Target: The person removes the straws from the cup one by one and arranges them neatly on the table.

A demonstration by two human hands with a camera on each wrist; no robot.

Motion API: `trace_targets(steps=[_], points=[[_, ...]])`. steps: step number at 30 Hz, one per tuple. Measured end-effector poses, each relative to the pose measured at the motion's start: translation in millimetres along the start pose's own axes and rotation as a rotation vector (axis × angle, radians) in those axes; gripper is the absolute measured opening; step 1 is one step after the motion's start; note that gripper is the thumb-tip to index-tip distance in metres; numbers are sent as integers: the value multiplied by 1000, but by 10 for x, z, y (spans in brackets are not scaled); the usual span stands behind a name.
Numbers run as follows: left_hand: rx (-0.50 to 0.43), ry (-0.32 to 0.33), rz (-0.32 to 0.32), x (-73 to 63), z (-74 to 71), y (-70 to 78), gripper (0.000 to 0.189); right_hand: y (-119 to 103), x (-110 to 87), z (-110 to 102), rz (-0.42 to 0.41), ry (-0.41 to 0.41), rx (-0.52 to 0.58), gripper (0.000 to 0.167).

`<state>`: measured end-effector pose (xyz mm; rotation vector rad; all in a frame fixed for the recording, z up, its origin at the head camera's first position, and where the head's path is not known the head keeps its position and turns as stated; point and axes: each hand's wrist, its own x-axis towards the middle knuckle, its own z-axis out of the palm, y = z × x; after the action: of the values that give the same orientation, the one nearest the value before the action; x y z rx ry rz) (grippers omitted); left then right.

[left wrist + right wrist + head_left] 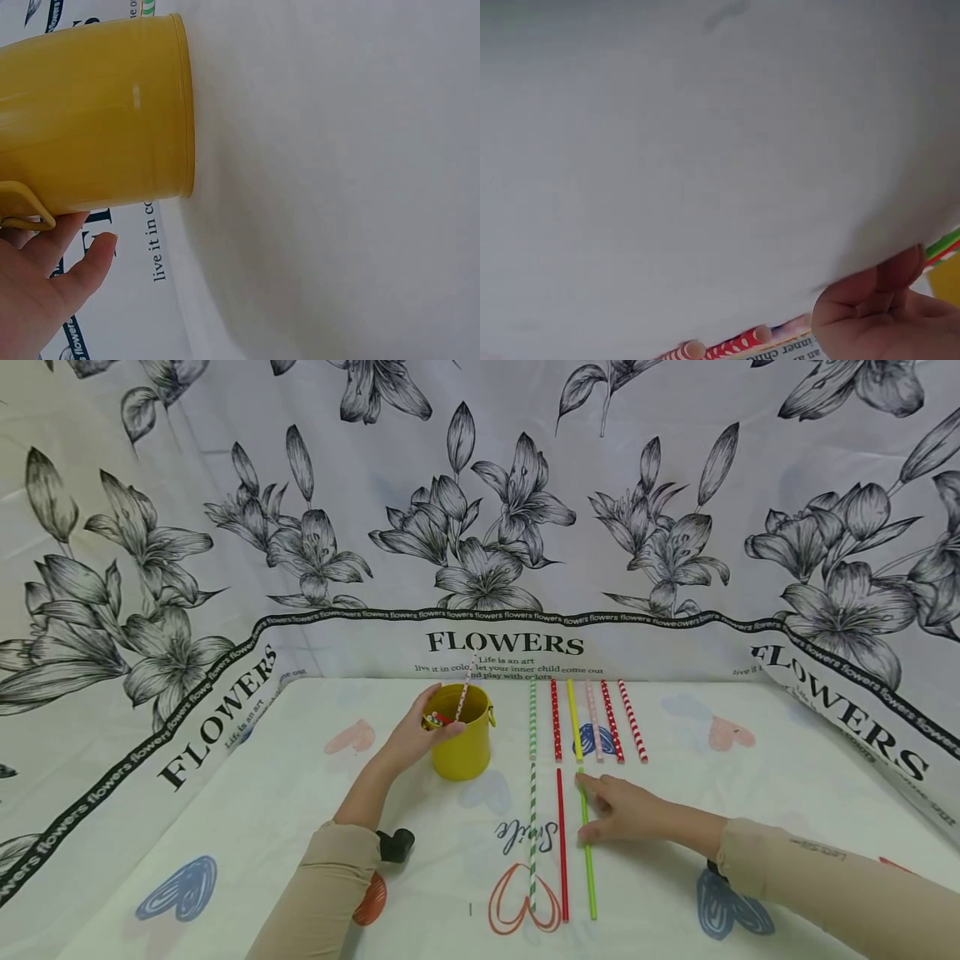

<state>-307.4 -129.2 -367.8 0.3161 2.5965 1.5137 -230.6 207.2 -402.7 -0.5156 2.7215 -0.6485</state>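
Observation:
On the left, a yellow bucket (461,752) with small loop handles stands on the table. My left hand (422,727) holds its left side, thumb across the front near the rim; the left wrist view shows my fingers (71,281) beside a handle loop. A pink-and-white patterned straw (464,689) leans up out of the bucket, above some colourful ends inside. My right hand (622,810) rests at a plain green straw (588,877) lying on the table, its thumb and a fingertip spread apart along the straw. Left of it lie a red straw (562,860) and a green-and-white striped straw (533,835).
Farther back lies a row of several straws: green-striped (533,718), dotted red (556,718), yellow (574,718), pink (594,718), another dotted red (611,718) and red-striped (632,718). Flower-printed cloth (495,577) rises behind the white, heart-printed tabletop (285,827).

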Motion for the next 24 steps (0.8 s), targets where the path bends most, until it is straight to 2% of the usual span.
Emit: trace_targets(steps=[4,10,13,19,24], points=[[10,-1,-1,15,6,-12,90,-22,25,-107,-42,1,46,92],[17,2,1,15,1,-10,88,-158,116,-307,-161,68,135,83],[15,1,4,14,-8,-8,90,-272,148,-392,-195,103,174,78],[15,-13,26,7,-16,-18,104,-440,218,-473,-249,135,224,73],[5,-17,52,-4,-19,-18,105,-584,273,-507,-286,159,277,70]])
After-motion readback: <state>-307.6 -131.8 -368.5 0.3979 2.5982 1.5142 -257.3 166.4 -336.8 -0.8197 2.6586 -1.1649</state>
